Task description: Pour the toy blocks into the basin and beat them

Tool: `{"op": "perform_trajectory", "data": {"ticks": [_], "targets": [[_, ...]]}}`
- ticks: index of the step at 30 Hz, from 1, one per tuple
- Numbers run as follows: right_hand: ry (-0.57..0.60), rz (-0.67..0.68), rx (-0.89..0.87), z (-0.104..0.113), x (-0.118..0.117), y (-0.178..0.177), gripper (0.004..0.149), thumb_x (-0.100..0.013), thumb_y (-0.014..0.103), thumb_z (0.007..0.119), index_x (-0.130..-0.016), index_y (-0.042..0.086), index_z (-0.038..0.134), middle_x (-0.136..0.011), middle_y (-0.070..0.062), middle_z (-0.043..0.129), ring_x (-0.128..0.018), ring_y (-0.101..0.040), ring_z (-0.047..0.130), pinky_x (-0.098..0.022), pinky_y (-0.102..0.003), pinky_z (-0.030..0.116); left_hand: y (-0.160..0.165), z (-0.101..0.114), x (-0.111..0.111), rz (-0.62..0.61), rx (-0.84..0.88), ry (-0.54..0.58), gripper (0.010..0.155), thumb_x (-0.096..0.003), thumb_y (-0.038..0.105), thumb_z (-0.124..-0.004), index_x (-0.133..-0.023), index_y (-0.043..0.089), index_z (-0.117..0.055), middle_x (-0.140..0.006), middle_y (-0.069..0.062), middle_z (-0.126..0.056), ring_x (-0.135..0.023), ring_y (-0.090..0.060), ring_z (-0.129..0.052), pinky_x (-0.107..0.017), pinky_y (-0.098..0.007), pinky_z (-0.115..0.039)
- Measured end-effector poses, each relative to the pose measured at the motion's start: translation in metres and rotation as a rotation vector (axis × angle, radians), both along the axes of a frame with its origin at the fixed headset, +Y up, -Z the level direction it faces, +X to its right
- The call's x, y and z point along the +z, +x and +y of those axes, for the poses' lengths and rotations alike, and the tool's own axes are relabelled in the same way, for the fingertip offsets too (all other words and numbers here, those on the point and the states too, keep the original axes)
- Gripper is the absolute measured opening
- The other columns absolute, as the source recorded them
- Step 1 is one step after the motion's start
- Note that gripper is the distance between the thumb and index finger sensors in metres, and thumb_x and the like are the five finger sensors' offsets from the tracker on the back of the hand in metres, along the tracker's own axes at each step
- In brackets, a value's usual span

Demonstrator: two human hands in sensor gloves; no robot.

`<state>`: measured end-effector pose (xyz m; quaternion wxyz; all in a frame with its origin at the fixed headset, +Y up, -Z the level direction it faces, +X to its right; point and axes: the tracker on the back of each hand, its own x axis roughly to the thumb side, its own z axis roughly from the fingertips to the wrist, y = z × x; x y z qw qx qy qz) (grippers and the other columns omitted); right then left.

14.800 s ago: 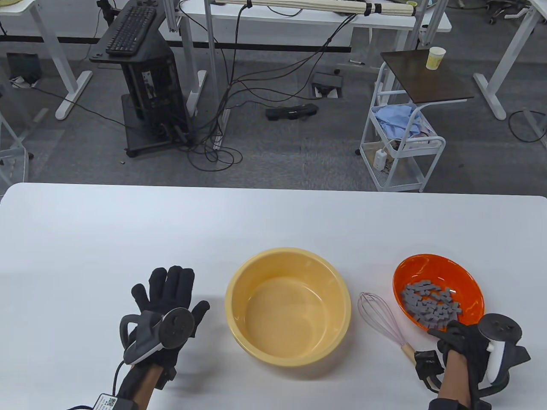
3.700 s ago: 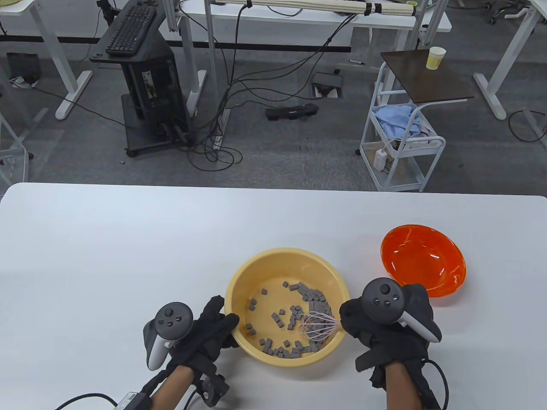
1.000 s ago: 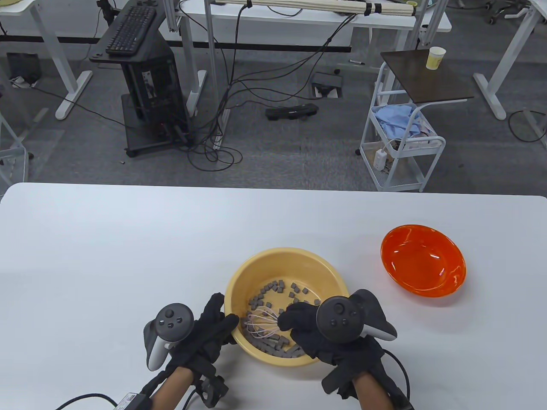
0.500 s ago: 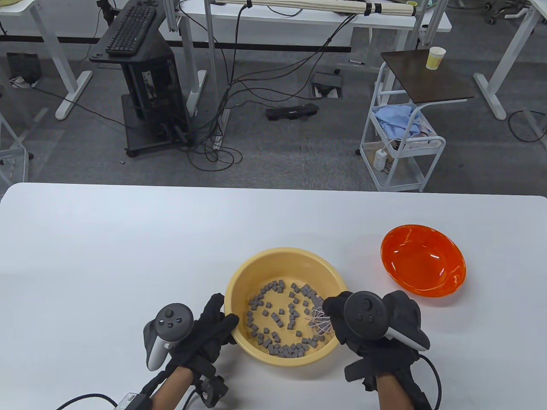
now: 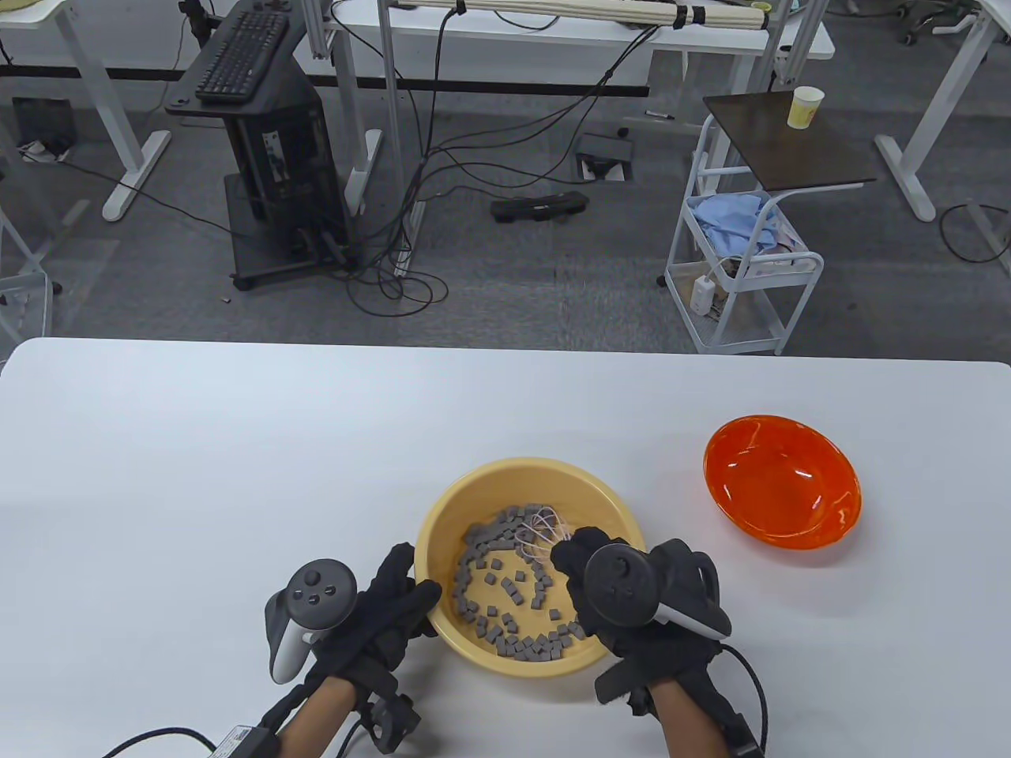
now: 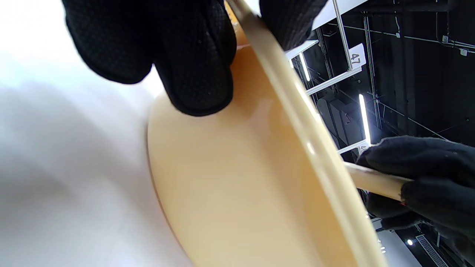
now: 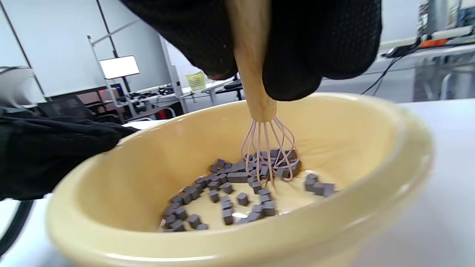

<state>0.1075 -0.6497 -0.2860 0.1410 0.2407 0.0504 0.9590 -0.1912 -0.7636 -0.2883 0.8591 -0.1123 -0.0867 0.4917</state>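
A yellow basin (image 5: 442, 521) stands near the table's front edge, with several small grey toy blocks (image 5: 505, 600) scattered over its bottom. My left hand (image 5: 395, 604) grips the basin's left rim (image 6: 282, 85), thumb inside and fingers (image 6: 193, 66) on the outer wall. My right hand (image 5: 616, 592) holds the wooden handle (image 7: 252, 66) of a pink wire whisk (image 5: 541, 527). The whisk's wires (image 7: 269, 152) stand among the blocks at the basin's far side. The orange bowl (image 5: 782, 482) sits empty to the right.
The white table (image 5: 237, 442) stretches wide to the left and back. Beyond its far edge are a white cart (image 5: 742, 268), a side table with a paper cup (image 5: 804, 106), cables and a black stand with a keyboard (image 5: 241, 55).
My right hand has swung the whisk from the basin's right side to its far side, pushing blocks into a heap there. The left hand and the basin have stayed put.
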Motion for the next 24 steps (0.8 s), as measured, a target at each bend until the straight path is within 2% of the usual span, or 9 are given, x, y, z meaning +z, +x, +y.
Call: {"op": "perform_trajectory", "data": {"ticks": [3,6,8,16,24], "targets": [[-0.059,0.073,-0.070,-0.002,0.001,-0.006,0.041,-0.068,0.013,0.075,-0.108,0.006,0.068,-0.114,-0.032,0.058,-0.081,-0.051,0.081,-0.065,-0.059,0.074,0.000,0.000,0.000,0.000,0.000,0.000,0.073,-0.0693,0.033,-0.067,-0.114,-0.014,-0.031,-0.092,-0.025,-0.080,-0.068,-0.020,-0.103,-0.056,-0.052,-0.085],[-0.187,0.171,-0.196,0.002,0.003,-0.010,0.041,-0.069,0.012,0.075,-0.108,0.005,0.068,-0.113,-0.033,0.059,-0.081,-0.052,0.081,-0.065,-0.060,0.074,0.000,0.000,0.000,-0.001,-0.003,0.002,0.073,-0.0694,0.033,-0.066,-0.114,-0.014,-0.032,-0.092,-0.025,-0.080,-0.069,-0.021,-0.103,-0.056,-0.053,-0.085],[-0.228,0.196,-0.224,0.007,0.006,-0.010,0.040,-0.069,0.013,0.075,-0.108,0.005,0.069,-0.113,-0.033,0.060,-0.079,-0.053,0.082,-0.063,-0.060,0.074,0.000,0.000,0.000,0.000,-0.003,0.002,0.073,-0.0695,0.033,-0.066,-0.113,-0.014,-0.032,-0.092,-0.025,-0.080,-0.069,-0.021,-0.103,-0.056,-0.053,-0.085],[-0.141,0.143,-0.189,0.037,0.019,0.010,0.033,-0.065,0.012,0.081,-0.097,0.003,0.084,-0.101,-0.032,0.081,-0.051,-0.043,0.094,-0.042,-0.053,0.083,0.000,0.000,0.000,-0.001,-0.013,0.006,0.073,-0.0696,0.033,-0.066,-0.113,-0.015,-0.032,-0.092,-0.025,-0.080,-0.069,-0.021,-0.103,-0.056,-0.053,-0.085],[-0.058,-0.036,-0.105,0.045,0.018,0.036,0.032,-0.065,0.012,0.082,-0.095,0.003,0.086,-0.096,-0.030,0.085,-0.042,-0.039,0.094,-0.035,-0.050,0.083,0.000,0.000,0.000,-0.004,-0.039,0.021,0.073,-0.0698,0.034,-0.065,-0.113,-0.015,-0.032,-0.092,-0.026,-0.080,-0.069,-0.022,-0.103,-0.057,-0.053,-0.084]]}}
